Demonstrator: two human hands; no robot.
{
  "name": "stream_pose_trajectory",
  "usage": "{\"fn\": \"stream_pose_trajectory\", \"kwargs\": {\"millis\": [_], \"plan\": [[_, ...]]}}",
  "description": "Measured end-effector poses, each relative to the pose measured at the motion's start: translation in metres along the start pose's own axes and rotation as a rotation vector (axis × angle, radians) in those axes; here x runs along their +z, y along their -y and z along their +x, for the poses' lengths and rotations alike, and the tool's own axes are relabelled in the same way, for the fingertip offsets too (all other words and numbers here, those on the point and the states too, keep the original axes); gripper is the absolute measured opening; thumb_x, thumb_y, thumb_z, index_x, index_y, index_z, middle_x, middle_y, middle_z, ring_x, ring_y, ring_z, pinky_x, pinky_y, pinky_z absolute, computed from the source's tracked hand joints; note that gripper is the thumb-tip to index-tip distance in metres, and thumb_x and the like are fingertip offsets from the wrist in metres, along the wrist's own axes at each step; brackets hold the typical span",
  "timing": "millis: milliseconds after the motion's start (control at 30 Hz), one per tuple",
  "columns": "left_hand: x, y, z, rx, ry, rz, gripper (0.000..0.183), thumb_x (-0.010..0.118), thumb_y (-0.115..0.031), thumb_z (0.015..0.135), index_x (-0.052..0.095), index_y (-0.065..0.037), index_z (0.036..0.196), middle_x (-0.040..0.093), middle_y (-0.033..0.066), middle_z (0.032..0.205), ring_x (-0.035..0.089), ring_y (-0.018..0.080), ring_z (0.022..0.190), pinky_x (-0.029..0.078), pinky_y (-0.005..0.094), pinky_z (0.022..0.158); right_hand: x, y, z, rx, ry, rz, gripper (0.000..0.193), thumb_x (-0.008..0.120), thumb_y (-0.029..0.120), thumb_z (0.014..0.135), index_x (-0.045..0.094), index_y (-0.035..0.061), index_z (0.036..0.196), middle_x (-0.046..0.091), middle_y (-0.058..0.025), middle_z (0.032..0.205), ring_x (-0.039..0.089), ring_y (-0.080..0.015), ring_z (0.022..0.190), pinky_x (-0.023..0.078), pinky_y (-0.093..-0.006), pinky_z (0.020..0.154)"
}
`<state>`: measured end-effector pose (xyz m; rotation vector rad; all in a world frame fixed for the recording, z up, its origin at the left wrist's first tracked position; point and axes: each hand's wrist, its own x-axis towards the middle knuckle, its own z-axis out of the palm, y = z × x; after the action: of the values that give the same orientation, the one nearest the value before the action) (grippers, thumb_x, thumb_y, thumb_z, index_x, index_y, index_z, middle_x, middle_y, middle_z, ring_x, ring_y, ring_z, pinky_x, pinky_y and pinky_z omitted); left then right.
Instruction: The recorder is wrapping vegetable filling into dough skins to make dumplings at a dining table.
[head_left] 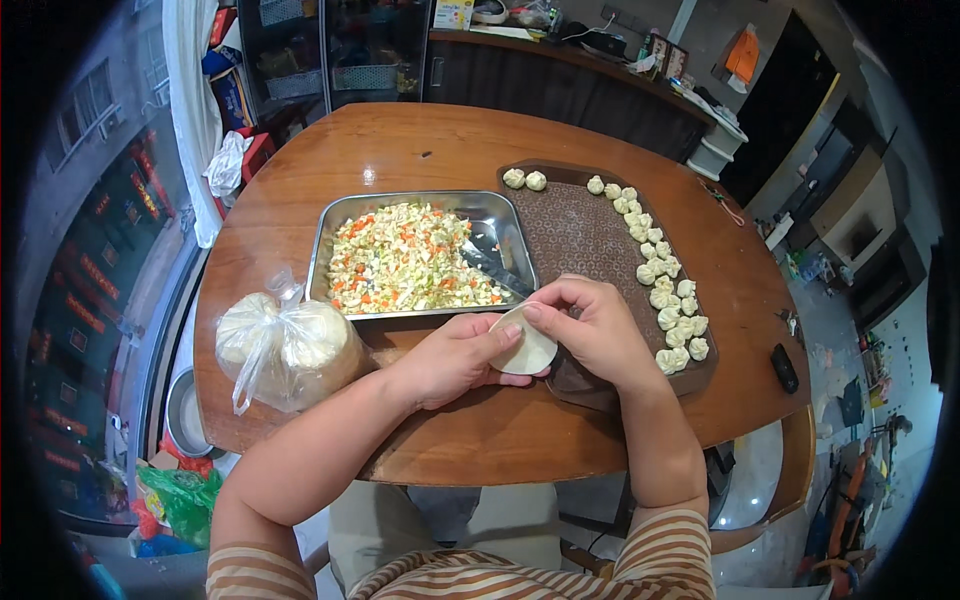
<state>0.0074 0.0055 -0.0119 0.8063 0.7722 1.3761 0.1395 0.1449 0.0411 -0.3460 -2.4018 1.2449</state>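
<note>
A round, pale dumpling wrapper (530, 350) is between my two hands, over the near side of the table. My left hand (465, 358) supports it from the left, thumb on its face and fingers beneath. The fingertips of my right hand (585, 318) pinch its upper edge. Just beyond is a metal tray (335, 222) of chopped vegetable filling (405, 260), white, green and orange. A dark-handled utensil (500, 272) leans in the tray's right end. To the right, a brown patterned tray (565, 225) carries several folded dumplings (655, 268), mostly along its right edge.
On the left, a tied clear plastic bag (290, 350) holds pale rounds that look like dough. A black oblong object (784, 368) and keys (790, 322) lie near the wooden table's (400, 150) right edge. Red-handled scissors (722, 203) lie at the far right.
</note>
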Motion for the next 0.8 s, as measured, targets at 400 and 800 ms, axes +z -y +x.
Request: {"fn": "stream_pose_trajectory", "kwargs": {"millis": [400,800], "plan": [[0.0007,-0.0010,-0.0015,-0.020,0.008,0.017,0.048,0.047,-0.036,0.098,0.047,0.001,0.127,0.058,0.0144,0.119,0.059,0.0230,0.109,0.047,0.0347,0.096,-0.0032,0.0029,-0.0010,-0.057,0.025,-0.044,0.016,0.067,0.015,0.083,0.070,0.0004,0.089,0.059,-0.0057,0.076,0.056,-0.0117,0.068,0.045,-0.0269,0.061],[0.0010,0.0006,-0.0010,-0.021,-0.006,0.153,0.043,0.047,-0.034,0.098,0.052,0.001,0.122,0.060,0.0118,0.116,0.059,0.0205,0.108,0.047,0.0343,0.096,-0.0022,0.0045,-0.0024,-0.092,0.054,-0.052,0.016,0.066,0.015,0.083,0.070,0.0021,0.090,0.059,-0.0078,0.075,0.058,-0.0164,0.070,0.045,-0.0286,0.063]]}}
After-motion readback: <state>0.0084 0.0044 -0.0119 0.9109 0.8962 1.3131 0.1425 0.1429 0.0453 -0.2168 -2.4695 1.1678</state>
